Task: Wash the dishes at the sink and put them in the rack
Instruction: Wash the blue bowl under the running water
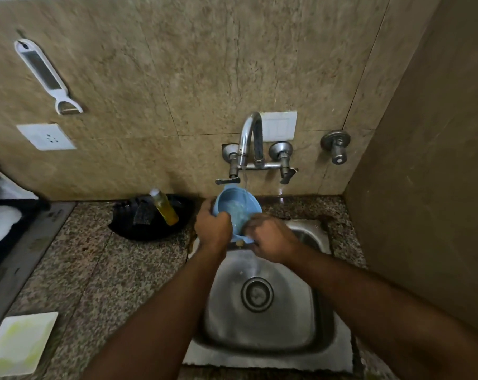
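Note:
A light blue bowl (236,207) is held tilted over the steel sink (262,333), under a thin stream of water from the tap (250,141). My left hand (213,229) grips the bowl's left rim. My right hand (270,239) holds its lower right edge, fingers curled against the rim. The bowl's lower part is hidden behind both hands. The sink basin holds only its drain (257,294).
A black dish (150,218) holding a dark scrub pad and a yellow soap bottle (165,207) sits left of the sink. A white square plate (18,344) lies at the near left of the granite counter. A dark rack edge (7,229) shows at far left. A wall stands close on the right.

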Demonstrator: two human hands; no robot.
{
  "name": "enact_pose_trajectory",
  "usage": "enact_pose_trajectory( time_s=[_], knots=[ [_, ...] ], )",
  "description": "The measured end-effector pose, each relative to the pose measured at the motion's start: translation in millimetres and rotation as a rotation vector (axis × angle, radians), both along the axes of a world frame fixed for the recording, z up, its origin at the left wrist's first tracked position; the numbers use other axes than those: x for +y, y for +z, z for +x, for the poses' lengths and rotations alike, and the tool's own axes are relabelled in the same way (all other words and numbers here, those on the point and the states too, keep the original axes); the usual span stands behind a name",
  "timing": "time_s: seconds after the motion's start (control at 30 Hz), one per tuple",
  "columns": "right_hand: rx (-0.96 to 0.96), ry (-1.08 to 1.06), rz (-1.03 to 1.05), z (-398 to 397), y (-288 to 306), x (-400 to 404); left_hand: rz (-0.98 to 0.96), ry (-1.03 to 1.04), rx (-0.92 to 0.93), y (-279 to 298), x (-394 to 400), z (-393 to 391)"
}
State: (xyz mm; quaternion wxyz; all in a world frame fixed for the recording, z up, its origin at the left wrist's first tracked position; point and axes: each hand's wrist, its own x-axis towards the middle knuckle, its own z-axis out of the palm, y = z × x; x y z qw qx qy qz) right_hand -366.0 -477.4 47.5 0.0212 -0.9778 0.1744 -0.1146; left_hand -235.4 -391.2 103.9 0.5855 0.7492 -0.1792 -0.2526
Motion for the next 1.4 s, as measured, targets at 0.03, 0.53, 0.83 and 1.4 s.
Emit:
enact_pose_trajectory(
  time_s=[0.03,0.53,0.83,1.4],
  knots=[
    [0.04,0.076,-0.07,-6.2,-1.4,-9.2,0.028,-0.056,0.035,-2.3,2.3,5.2],
    [0.178,0.288,-0.155,-8.4,6.2,-19.0,0.096,-0.117,0.217,-12.5,19.0,13.3],
    [0.355,-0.087,-0.009,27.1,32.7,-10.5,-0.053,-0.018,0.292,-31.0,4.1,6.6],
    [0.151,-0.159,0.18,21.5,-5.2,10.0,0.094,0.203,0.107,-18.4,-8.6,12.6]
  ],
)
